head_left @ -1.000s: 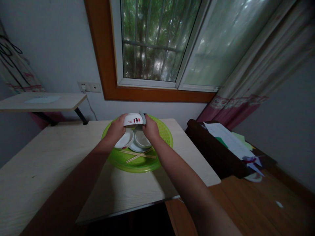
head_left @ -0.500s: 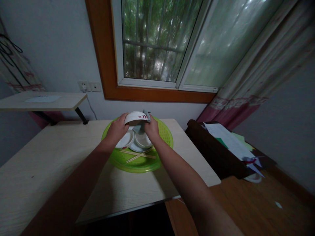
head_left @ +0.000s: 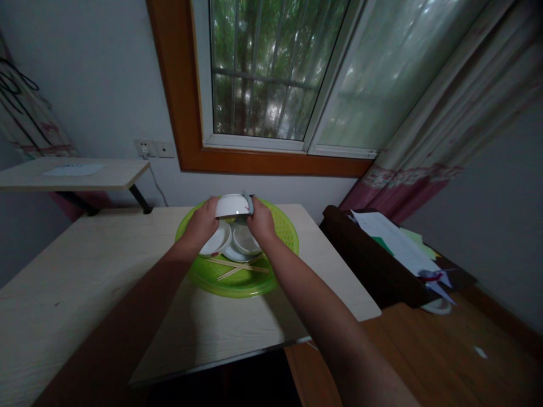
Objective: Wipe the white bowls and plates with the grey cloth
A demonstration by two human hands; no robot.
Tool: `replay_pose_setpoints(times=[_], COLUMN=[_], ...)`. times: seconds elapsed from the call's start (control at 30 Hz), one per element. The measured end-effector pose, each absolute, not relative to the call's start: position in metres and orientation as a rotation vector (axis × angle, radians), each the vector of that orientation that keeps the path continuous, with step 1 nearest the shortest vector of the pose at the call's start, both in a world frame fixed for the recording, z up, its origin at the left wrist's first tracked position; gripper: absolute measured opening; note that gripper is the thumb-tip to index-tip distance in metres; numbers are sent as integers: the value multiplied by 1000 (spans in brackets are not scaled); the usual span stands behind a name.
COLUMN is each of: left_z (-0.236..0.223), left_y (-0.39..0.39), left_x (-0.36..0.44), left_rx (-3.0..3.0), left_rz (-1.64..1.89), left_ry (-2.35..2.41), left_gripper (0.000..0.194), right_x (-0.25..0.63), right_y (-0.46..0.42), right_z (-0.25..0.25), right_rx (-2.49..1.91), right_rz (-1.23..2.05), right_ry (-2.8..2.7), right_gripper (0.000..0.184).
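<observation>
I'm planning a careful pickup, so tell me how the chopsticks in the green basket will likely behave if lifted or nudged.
The chopsticks look thin and straight, so probably light and stiff. They lie crossed, so nudging one would likely shift another.

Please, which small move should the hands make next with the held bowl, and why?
Perhaps the left hand could turn the bowl slightly against the cloth. The right hand holds the cloth at the bowl's right side only, so most of the visible outer wall is uncovered.
</observation>
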State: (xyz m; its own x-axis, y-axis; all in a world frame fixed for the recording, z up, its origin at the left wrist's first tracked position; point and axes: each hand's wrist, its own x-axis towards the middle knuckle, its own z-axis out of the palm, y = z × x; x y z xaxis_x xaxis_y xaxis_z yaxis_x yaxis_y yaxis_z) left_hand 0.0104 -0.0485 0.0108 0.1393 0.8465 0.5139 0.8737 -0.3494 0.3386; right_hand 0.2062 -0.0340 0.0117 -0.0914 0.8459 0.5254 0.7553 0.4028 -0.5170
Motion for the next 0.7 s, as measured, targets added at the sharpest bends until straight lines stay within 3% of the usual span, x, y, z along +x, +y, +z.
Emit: replay_pose_setpoints(times=[0.2,0.37,0.7], left_z=[12,10,14], left_y=[-52,-51,-48], left_x=[14,14,14], left_rx=[-2286,-2274,-2288], left_rz=[-917,-982,-906], left_ry=[-1727,-1681,-1929], left_gripper=[52,50,39], right_x=[202,201,205], right_y=[-41,-35,-18], right_z=[18,13,-1], right_rx=[-1420,-1304,-1230], right_rz=[16,145,328], right_ry=[-1940,-1803,-1654], right_gripper=[47,55,43])
